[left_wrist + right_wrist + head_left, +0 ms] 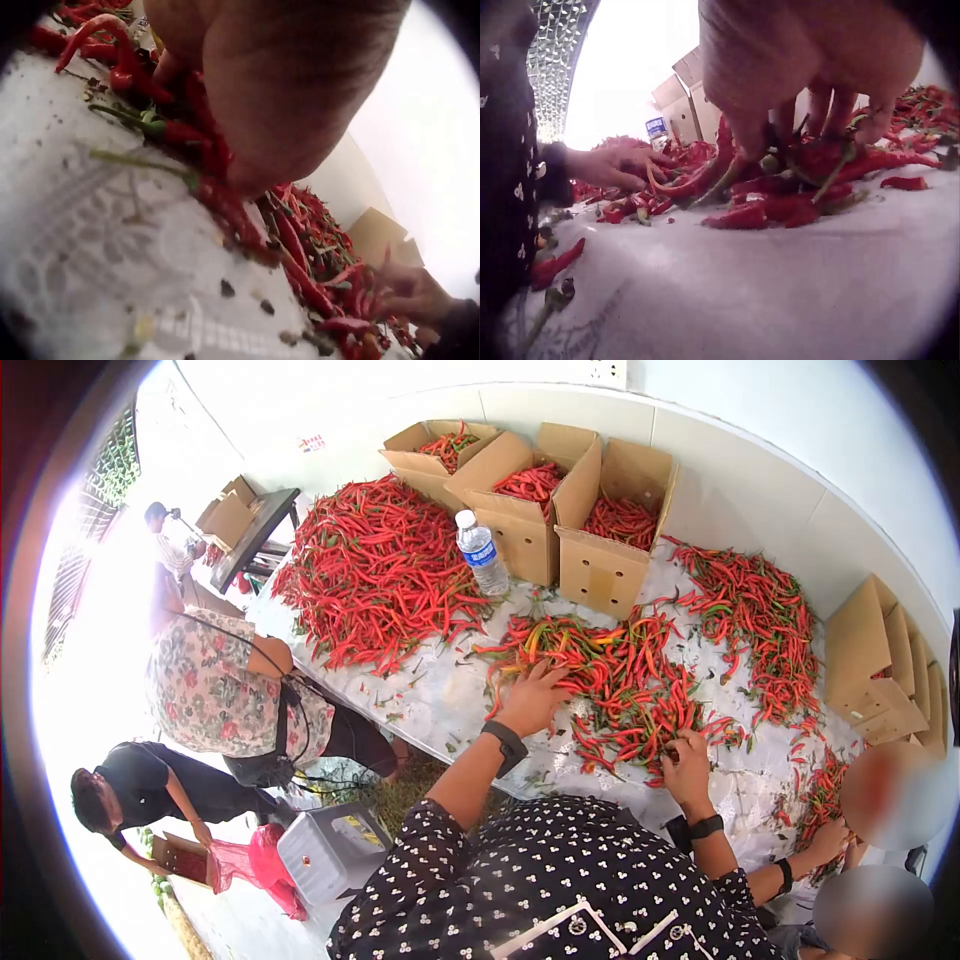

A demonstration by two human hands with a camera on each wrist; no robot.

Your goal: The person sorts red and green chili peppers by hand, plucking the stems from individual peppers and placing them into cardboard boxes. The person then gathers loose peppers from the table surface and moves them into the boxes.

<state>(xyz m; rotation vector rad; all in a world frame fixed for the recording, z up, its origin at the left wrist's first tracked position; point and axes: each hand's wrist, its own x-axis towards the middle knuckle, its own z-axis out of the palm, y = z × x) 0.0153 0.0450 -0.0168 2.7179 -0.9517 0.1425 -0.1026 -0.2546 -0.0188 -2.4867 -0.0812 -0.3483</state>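
Red chili peppers, some with green stems, lie in a loose heap on the white patterned tablecloth before me. My left hand rests on the heap's left part, fingers spread over the chilies. In the left wrist view, its palm side covers part of the peppers beneath. At the heap's near right edge, my right hand has its fingers curled down around some chilies. The right wrist view shows the thumb and fingertips of this hand among red pods and stems, partly hiding them.
A larger chili pile lies back left, beside a water bottle. Cardboard boxes of chilies line the wall; more boxes stand right. Another person's hand is near the right-hand chilies. People stand left, near a grey bin.
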